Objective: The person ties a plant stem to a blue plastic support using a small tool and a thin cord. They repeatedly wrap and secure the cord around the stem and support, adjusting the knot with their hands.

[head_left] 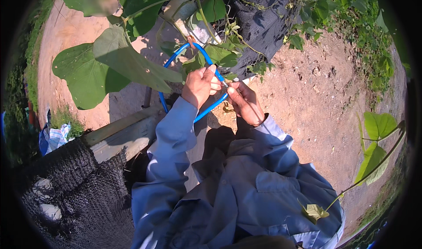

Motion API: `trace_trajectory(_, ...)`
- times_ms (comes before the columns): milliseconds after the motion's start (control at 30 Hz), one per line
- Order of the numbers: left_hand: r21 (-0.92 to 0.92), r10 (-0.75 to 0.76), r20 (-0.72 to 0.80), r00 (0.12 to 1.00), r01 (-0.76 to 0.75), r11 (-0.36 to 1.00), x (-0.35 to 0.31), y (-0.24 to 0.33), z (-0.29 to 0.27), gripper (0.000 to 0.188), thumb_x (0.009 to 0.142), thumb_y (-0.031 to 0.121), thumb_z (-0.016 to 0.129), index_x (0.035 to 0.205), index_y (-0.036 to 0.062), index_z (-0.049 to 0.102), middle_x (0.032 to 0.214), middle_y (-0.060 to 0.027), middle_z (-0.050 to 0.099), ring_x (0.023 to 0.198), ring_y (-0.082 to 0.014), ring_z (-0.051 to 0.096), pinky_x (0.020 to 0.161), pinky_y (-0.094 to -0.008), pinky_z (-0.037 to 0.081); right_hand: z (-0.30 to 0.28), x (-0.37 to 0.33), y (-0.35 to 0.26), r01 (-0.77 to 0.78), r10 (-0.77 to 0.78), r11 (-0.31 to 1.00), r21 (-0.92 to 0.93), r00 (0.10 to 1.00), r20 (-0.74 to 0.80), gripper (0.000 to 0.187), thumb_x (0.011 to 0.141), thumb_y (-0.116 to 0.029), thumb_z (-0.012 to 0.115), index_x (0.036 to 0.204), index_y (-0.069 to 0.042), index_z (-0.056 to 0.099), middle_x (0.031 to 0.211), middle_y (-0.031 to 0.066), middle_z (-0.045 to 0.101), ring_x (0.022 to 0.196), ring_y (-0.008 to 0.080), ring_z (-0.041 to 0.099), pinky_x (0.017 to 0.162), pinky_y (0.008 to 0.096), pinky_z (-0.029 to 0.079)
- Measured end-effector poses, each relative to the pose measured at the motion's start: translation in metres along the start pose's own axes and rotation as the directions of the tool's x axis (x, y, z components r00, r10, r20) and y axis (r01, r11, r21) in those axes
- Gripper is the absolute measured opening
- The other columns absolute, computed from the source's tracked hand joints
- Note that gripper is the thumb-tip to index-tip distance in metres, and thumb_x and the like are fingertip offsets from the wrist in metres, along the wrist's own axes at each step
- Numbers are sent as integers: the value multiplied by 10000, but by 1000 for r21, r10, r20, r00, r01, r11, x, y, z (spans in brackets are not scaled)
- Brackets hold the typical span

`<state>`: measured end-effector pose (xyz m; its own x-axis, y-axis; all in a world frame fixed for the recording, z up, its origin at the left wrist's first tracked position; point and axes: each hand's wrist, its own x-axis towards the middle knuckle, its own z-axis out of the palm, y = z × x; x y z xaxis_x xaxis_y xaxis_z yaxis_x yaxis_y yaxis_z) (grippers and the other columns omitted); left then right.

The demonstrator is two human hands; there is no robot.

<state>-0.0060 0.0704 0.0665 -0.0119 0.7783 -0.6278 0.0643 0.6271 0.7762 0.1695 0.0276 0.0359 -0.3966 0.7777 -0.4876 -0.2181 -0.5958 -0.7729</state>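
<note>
A blue cable-like loop (211, 109) hangs in front of me, its top passing by a brown stem or stick (190, 41) among the leaves. My left hand (198, 87) is closed on the right side of the loop, thumb and fingers pinched together. Just beside it, my right hand (247, 103) pinches the loop at a short silvery piece (225, 83) where the blue stretches meet. Whether the two ends are joined there is too small to tell. Broad green leaves (88, 71) hang left of the loop, one partly in front of it.
A wooden beam (125, 132) and black netting (83, 196) stand at lower left. More dark netting (259, 29) with vines lies beyond my hands. A leafy stem (373, 154) reaches in at right. Bare dirt ground (307, 99) spreads on the right; a blue-and-white bag (56, 137) lies far left.
</note>
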Motion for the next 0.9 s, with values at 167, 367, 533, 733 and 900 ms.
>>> trace_trajectory(167, 696, 385, 151, 910, -375, 612, -73, -17, 5, 362, 930, 213, 587, 1213, -5, 530, 961, -175, 663, 800, -288, 661, 731, -369, 521, -1, -1, -12, -56, 59, 994, 94, 998, -26, 329, 996, -409, 481, 896, -99, 534, 643, -17, 488, 400, 48, 371, 360, 204, 272)
trace_trajectory(367, 684, 638, 211, 741, -578, 445, -58, -34, 2, 214, 869, 52, 540, 1052, -8, 632, 949, -195, 656, 838, -405, 625, 738, -454, 503, 1, 0, -14, 33, -39, 997, -66, 995, -90, 279, 971, -360, 534, 887, -95, 514, 619, -50, 413, 426, 34, 313, 378, 217, 229)
trace_trajectory(533, 687, 481, 299, 824, -535, 491, -44, -28, -5, 211, 871, 89, 551, 1037, -10, 636, 954, -215, 646, 828, -400, 627, 730, -440, 503, 2, 0, -11, 84, -87, 995, -58, 995, -45, 292, 967, -362, 542, 924, -74, 521, 616, -55, 405, 480, 31, 325, 426, 213, 239)
trace_trajectory(733, -63, 70, 118, 991, -63, 996, -24, -24, 5, 350, 945, 382, 592, 963, 33, 613, 641, 21, 518, 472, -43, 423, 396, -218, 326, 0, 2, 7, 144, -170, 971, -193, 977, -126, 280, 977, -329, 528, 914, -58, 567, 633, -34, 462, 504, 48, 362, 454, 221, 274)
trace_trajectory(900, 91, -424, 220, 878, 415, 905, -7, 4, 8, 662, 843, 748, 452, 746, 99, 542, 509, 11, 439, 332, -60, 295, 301, -246, 192, 11, -4, -10, -4, -1, 1000, -22, 974, -225, 269, 967, -318, 552, 929, -54, 588, 642, -11, 515, 472, 53, 382, 425, 233, 267)
